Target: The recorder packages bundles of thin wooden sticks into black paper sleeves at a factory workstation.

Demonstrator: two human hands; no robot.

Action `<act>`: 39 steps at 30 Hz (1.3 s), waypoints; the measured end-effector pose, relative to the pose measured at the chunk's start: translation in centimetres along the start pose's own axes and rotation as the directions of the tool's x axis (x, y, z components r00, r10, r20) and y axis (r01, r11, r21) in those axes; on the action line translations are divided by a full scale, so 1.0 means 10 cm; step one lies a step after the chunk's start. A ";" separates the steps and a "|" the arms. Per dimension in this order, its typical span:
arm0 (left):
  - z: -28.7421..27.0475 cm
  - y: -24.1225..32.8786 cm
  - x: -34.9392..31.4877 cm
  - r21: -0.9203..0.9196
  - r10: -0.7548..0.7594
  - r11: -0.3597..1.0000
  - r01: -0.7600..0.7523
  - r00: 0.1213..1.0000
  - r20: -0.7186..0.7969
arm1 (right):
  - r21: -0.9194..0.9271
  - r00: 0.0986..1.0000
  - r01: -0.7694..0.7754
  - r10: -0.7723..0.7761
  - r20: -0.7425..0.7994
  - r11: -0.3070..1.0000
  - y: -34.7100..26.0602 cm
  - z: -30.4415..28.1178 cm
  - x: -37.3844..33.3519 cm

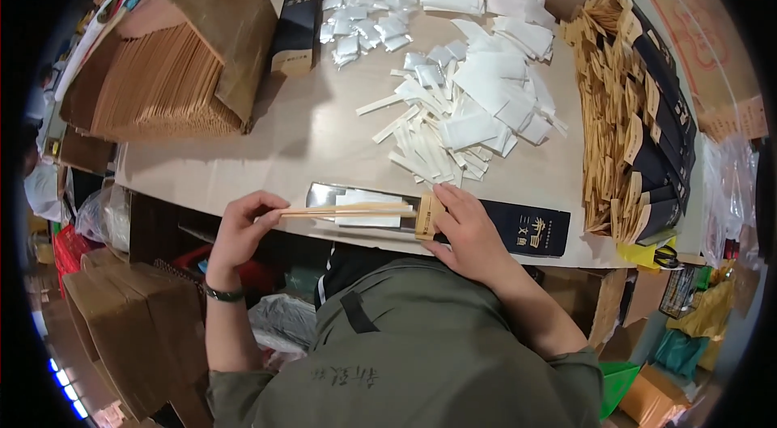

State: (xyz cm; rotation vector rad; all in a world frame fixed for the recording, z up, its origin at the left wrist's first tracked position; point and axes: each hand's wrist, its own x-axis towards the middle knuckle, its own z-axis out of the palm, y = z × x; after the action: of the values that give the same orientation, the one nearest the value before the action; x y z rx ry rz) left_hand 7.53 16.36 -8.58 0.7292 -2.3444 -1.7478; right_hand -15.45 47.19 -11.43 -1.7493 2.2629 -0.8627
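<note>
My left hand (243, 226) pinches the left ends of a pair of wooden chopsticks (340, 210), which lie level over a white paper packet (348, 222). Under these is a shiny metal tray (322, 192) at the table's front edge. To the right lies a black paper sleeve (522, 227) with a brown band at its left end. My right hand (469, 226) grips that banded end, thumb at the near edge and fingers over the far one. The chopsticks' right ends reach the sleeve's mouth; how far in they go, I cannot tell.
White packets and pale sticks (486, 96) are heaped mid-table, with small clear sachets (368, 7) behind. At the left stands a cardboard box (243, 31) of brown sleeves beside another black sleeve (298, 19). Filled black-and-brown sleeves (631, 120) line the right side, near black-handled scissors (667, 256).
</note>
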 end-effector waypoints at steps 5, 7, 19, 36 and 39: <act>-0.11 0.07 0.20 0.390 -0.134 0.911 0.137 0.990 -0.036 | -0.018 0.999 0.032 -0.031 0.038 0.999 0.03 -0.01 -0.04; 0.32 -0.11 0.33 0.220 0.063 0.974 -0.058 0.998 -0.017 | -0.028 0.998 0.039 -0.038 0.041 0.999 0.02 0.02 -0.02; 1.67 0.17 0.44 0.381 0.276 0.897 -0.225 0.957 -0.085 | -0.029 1.000 0.001 -0.001 0.013 1.000 -0.01 0.07 0.03; 0.94 0.63 0.34 0.440 0.442 0.832 -0.339 0.883 -0.156 | -0.391 0.992 -0.111 0.125 0.011 0.914 0.00 -2.05 0.77; 1.15 0.23 0.34 -0.186 -0.159 0.958 0.217 0.946 0.283 | -0.763 0.915 -0.105 -0.238 -0.326 0.638 0.90 -2.76 0.46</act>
State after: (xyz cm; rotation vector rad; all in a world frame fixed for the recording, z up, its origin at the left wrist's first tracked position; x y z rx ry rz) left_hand -0.53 25.27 -10.75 0.7463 -2.2521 -2.2696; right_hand -36.87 53.79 7.54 -2.1178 3.1985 -0.2255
